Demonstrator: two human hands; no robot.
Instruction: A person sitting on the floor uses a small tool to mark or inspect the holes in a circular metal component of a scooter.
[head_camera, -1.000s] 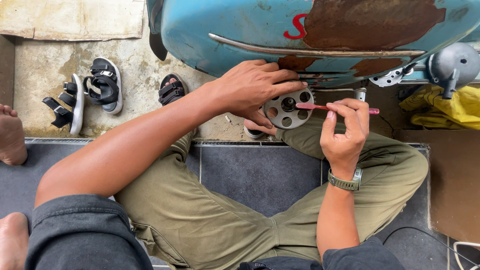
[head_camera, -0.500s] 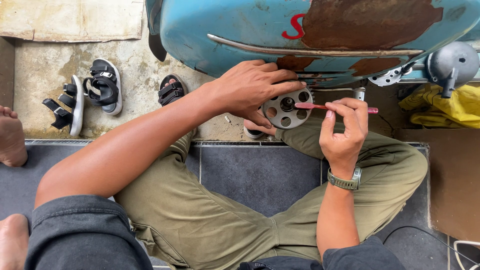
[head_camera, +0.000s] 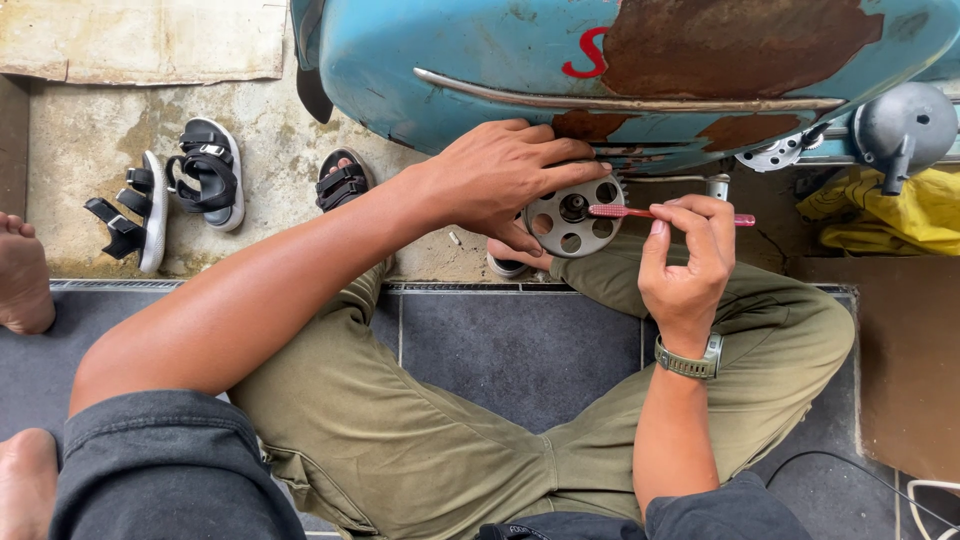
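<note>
Brushing a toothed metal gear beside a rusty blue scooter body

The left hand (head_camera: 500, 175) grips the round, hole-pierced gear (head_camera: 573, 215) from above, fingers (head_camera: 560, 152) curled over its top edge and thumb beneath, holding it just under the blue scooter panel (head_camera: 450, 60). The right hand (head_camera: 688, 262) pinches a red-handled toothbrush (head_camera: 665, 213), its fingers closed together on the handle, the bristle end lying across the gear's face near the hub. A green wristwatch (head_camera: 688, 362) sits on the right wrist. The person sits cross-legged in olive trousers (head_camera: 420, 440) on a dark tiled floor (head_camera: 520, 350). Black-and-white sandals (head_camera: 175, 190) lie on the concrete to the left, and a yellow cloth (head_camera: 890, 215) lies at the right.
</note>
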